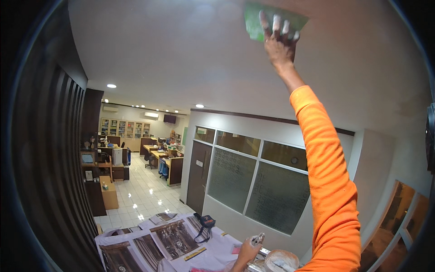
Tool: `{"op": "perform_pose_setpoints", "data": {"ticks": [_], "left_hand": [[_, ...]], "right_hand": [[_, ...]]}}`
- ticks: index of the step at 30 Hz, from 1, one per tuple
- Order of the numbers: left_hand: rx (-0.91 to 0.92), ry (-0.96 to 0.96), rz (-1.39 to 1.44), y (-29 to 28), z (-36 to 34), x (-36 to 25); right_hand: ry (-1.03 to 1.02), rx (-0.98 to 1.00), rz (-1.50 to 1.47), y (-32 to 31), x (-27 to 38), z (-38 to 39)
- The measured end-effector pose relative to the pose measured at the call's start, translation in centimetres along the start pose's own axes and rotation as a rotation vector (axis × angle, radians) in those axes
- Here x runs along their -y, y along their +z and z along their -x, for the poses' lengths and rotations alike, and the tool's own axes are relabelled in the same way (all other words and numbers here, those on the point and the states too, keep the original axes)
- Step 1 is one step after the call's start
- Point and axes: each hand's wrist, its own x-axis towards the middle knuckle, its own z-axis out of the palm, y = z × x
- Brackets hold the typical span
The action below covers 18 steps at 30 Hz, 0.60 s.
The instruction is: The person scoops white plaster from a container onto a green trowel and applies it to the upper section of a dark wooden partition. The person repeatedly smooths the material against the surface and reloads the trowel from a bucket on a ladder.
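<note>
My right hand [281,43] is raised high on a straight arm in an orange sleeve. It grips a flat green plastic putty spreader [253,25] against the white ceiling [181,50], its whitened fingers laid along the sheet. Low in the view, my left hand [248,252] is bent closed, with pale, white-smeared fingertips. Whatever it may hold is too small to make out. Beside it stands a round tub [277,259] with white paste in it.
Below lies a printed banner sheet [167,240] with a black pouch [207,221] on it. A slatted dark wall [50,158] rises at left. Frosted windows [276,195] and a door [198,177] are ahead. Desks [170,158] stand farther back. Ceiling lights [111,85] are set overhead.
</note>
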Motion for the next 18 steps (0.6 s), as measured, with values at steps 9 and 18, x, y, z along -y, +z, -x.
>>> {"op": "perform_pose_setpoints", "data": {"ticks": [9,18], "left_hand": [[-0.023,0.099,0.04,0.3,-0.1,1.1],[-0.027,0.043,0.028,0.4,-0.1,1.5]], "right_hand": [[0.239,0.005,-0.373,-9.0,-1.7,0.1],[0.043,0.019,-0.297,-8.3,-3.9,-4.1]]}}
